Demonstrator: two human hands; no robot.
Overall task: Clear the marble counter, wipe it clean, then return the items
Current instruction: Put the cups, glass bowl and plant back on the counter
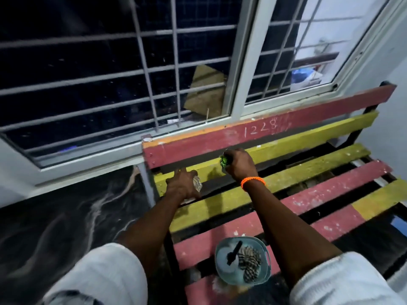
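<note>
Over the worktop (242, 208), left hand (182, 186) grips a clear jar (197, 183); right hand (240, 165) clutches a green scrubber (224, 161) beyond the bowl (242, 280).

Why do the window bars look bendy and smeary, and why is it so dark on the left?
Head view: the wide lens curves the window bars and the striped bench; camera motion smears them. The left pane is dark, the right pane brightly lit. The marble counter sits in dim light. The left hand and right hand look fairly sharp.
</note>
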